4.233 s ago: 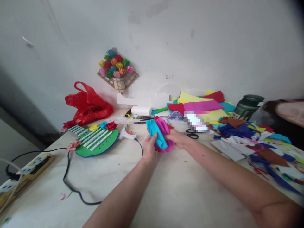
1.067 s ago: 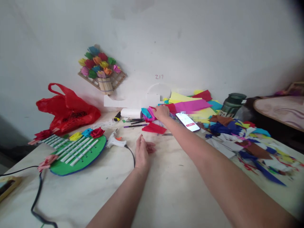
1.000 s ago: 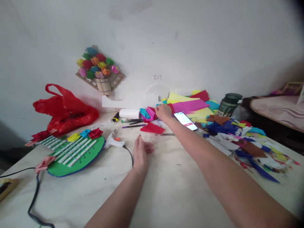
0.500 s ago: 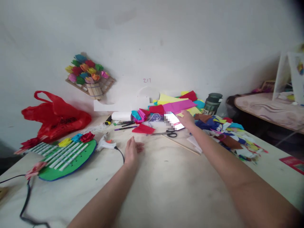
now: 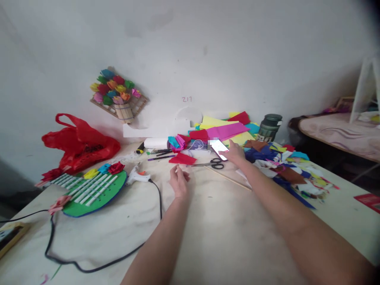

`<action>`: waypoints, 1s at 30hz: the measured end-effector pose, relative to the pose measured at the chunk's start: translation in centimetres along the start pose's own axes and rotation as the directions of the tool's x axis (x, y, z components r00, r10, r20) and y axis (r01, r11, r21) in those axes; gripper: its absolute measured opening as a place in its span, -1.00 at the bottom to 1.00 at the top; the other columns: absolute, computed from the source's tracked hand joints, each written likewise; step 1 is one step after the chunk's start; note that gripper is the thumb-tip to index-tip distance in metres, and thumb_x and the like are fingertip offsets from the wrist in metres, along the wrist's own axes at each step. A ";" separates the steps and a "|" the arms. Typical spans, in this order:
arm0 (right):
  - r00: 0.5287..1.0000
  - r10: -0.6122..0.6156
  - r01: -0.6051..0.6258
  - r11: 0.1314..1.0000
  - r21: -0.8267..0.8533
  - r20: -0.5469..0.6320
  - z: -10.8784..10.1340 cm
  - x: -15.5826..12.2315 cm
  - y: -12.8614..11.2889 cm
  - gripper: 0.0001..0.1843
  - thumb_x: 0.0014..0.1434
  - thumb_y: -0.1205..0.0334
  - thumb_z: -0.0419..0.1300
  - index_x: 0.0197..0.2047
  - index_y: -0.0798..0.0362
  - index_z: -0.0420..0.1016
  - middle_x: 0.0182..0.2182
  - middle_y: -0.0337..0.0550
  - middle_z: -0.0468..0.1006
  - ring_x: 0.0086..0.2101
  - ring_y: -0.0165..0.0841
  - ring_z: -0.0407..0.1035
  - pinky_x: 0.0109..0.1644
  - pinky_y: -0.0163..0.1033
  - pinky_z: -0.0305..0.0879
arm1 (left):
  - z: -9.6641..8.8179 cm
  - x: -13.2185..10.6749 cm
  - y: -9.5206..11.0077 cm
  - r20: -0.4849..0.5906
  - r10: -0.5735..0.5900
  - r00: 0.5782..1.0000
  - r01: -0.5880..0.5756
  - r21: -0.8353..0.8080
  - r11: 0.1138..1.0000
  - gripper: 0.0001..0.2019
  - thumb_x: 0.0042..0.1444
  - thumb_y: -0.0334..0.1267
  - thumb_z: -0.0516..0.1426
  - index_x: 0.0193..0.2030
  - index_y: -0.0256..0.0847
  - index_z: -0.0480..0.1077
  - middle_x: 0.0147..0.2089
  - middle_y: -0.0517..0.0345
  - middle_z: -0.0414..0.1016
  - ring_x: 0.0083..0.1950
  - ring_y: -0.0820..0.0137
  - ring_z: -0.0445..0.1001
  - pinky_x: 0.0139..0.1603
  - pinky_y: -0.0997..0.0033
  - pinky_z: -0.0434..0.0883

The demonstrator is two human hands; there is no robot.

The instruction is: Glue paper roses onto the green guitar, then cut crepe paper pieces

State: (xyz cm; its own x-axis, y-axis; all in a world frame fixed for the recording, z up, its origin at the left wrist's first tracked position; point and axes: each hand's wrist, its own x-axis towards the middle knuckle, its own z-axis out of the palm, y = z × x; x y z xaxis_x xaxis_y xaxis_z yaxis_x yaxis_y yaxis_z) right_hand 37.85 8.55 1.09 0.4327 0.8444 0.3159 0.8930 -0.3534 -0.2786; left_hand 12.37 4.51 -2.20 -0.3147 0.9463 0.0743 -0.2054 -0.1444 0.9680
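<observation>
My right hand (image 5: 236,153) reaches over a smartphone (image 5: 220,148) with a lit screen, its thumb over the glass and its fingers apart. The phone lies by the coloured paper; part of its screen is blurred out. My left hand (image 5: 179,181) hovers or rests by a piece of red paper (image 5: 183,158), fingers loosely bent and apart, with nothing plainly held. Between the hands lie black-handled scissors (image 5: 217,163) and a thin wooden stick (image 5: 228,178). Left of my left hand is a white glue gun (image 5: 138,175) with a black cord.
A green board (image 5: 102,198) with white rolled sticks and paper flowers lies left, before a red plastic bag (image 5: 81,142). Coloured paper sheets (image 5: 227,132), a dark green jar (image 5: 269,127) and paper scraps (image 5: 292,174) fill the back right. A flower decoration (image 5: 118,95) leans on the wall.
My right thumb has come over the phone screen. My left hand's fingers have curled slightly and it sits nearer the red paper. The view has shifted a little left.
</observation>
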 end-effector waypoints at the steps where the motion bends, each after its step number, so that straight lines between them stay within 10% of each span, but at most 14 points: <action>1: 1.000 0.001 -0.001 1.000 -0.007 0.005 0.0 0.0 -0.1 -0.11 -0.04 -0.20 0.11 0.22 0.18 0.03 0.04 0.21 0.33 0.03 -0.05 0.23 0.02 -0.10 0.13 | 0.0 0.0 -0.1 0.005 -0.001 1.000 0.001 0.001 1.000 -0.58 0.04 0.05 0.01 -0.13 -0.26 0.27 -0.60 0.27 0.33 -0.65 0.51 0.29 -0.56 0.49 0.27; 16: 0.992 0.060 -0.050 0.995 -0.087 0.114 1.6 1.4 -2.0 0.02 -0.16 -0.35 0.11 0.25 0.07 -0.03 0.01 0.22 0.35 0.01 -0.01 0.25 -0.03 -0.06 0.16 | 0.0 0.0 0.1 0.052 -0.034 0.998 0.035 -0.010 0.999 -0.60 0.06 0.03 0.00 -0.11 -0.26 0.25 -0.61 0.28 0.33 -0.65 0.51 0.27 -0.59 0.50 0.25; 30: 0.986 0.111 -0.095 0.988 -0.124 0.127 1.8 2.5 -3.4 -0.17 -0.14 -0.08 0.21 0.16 0.03 0.08 -0.06 0.14 0.38 -0.03 -0.04 0.28 -0.10 -0.07 0.23 | -0.1 0.3 -0.1 0.081 -0.047 0.996 0.047 0.008 0.999 -0.60 0.06 0.00 -0.01 -0.08 -0.27 0.24 -0.59 0.27 0.33 -0.64 0.51 0.28 -0.58 0.51 0.26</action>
State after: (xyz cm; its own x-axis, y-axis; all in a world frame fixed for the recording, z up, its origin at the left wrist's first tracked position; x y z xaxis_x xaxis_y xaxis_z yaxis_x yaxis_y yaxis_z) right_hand 35.63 12.59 1.19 0.5099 0.8442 0.1654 0.8561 -0.4794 -0.1929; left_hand 12.27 4.75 -2.30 -0.2284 0.9724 0.0480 -0.2123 -0.0978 0.9723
